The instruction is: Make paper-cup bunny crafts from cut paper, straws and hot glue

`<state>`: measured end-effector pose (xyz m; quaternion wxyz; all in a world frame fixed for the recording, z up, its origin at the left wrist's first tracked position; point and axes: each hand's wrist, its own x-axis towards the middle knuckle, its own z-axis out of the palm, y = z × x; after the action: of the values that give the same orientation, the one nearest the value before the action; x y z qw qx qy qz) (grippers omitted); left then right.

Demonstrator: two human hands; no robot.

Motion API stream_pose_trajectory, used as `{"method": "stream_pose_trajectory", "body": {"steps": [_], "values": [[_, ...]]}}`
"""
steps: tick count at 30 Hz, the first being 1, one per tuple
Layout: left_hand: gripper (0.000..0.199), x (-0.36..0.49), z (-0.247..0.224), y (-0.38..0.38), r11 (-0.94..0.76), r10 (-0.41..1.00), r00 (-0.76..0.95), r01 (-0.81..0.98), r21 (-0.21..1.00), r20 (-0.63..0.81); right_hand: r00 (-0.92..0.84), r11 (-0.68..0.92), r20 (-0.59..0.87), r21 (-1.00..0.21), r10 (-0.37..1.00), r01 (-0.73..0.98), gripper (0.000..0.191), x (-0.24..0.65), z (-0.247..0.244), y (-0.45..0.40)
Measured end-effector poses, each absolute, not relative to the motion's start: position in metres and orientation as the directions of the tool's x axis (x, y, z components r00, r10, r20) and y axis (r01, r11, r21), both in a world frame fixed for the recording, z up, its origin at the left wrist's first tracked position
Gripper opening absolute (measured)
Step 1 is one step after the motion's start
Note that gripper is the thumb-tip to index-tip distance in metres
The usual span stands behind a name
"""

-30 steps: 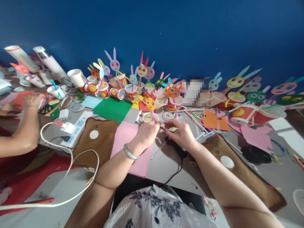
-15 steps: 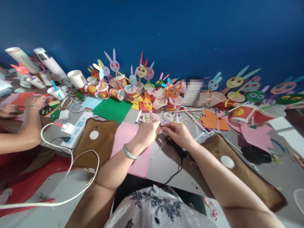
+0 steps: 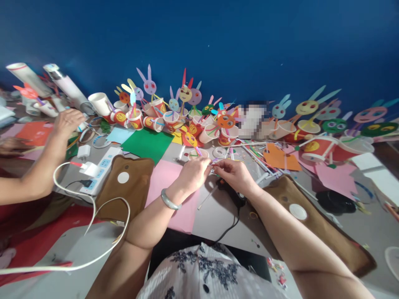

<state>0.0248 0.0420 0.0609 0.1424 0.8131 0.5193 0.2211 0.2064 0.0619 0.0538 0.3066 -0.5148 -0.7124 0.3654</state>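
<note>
Above the middle of the table my left hand (image 3: 195, 171) is closed in a pinch, its fingertips close to those of my right hand (image 3: 234, 173). Between them shows a small purple piece (image 3: 215, 160), partly hidden by the fingers; which hand grips it is hard to tell. My right hand pinches too, on something too small to make out. Just beyond my left hand stands an orange paper rabbit face (image 3: 189, 138) over a white cup. A black glue gun (image 3: 232, 194) lies below my right hand. Pink paper (image 3: 170, 195) lies under my left wrist.
Paper cups with rabbit faces (image 3: 150, 87) line the blue wall. Green paper (image 3: 148, 144), a power strip (image 3: 102, 170) and a brown pouch (image 3: 124, 187) lie left; orange paper (image 3: 280, 157) and another brown pouch (image 3: 321, 226) right. Another person's hand (image 3: 70, 121) reaches in at far left.
The other person's hand at the left has moved up and right, towards a white cup. The orange rabbit face has tilted slightly left. My hands have hardly moved.
</note>
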Motion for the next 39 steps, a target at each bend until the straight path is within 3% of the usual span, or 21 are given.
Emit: {"method": "stream_pose_trajectory", "body": {"steps": [39], "values": [[0.018, 0.026, 0.064, 0.04, -0.406, 0.914, 0.334, 0.772, 0.489, 0.232, -0.228, 0.242, 0.142, -0.826, 0.963, 0.508, 0.02, 0.2043, 0.0501, 0.0573]]}}
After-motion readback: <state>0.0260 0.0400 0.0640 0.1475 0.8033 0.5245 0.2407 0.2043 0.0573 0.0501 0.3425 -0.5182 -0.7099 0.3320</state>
